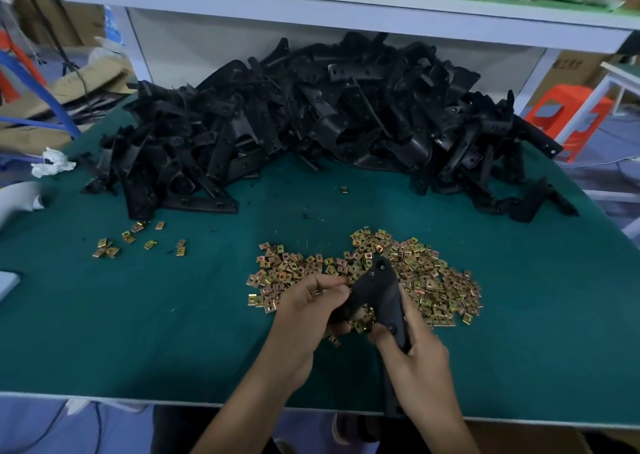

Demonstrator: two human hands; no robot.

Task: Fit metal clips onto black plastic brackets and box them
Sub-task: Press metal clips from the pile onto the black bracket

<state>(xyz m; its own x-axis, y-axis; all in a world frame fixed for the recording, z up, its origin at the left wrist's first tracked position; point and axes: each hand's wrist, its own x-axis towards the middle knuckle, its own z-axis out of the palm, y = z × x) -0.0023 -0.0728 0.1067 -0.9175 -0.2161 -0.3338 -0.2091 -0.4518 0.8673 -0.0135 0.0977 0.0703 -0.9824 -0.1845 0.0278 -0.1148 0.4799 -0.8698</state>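
Both of my hands hold one black plastic bracket (379, 292) just above a heap of gold metal clips (426, 273) near the front of the green table (156, 332). My left hand (304, 318) grips the bracket's left arm, fingertips pinched at its upper edge. My right hand (415, 360) clasps the bracket's long lower arm, thumb pressed on its face. A large pile of black brackets (311, 121) fills the back of the table. No box is in view.
A small scatter of clips (138, 240) lies at the left, and one stray clip (344, 189) sits mid-table. Crumpled white paper (52, 162) rests at the left edge. A white shelf (346, 6) overhangs the back. An orange stool (568, 114) stands right.
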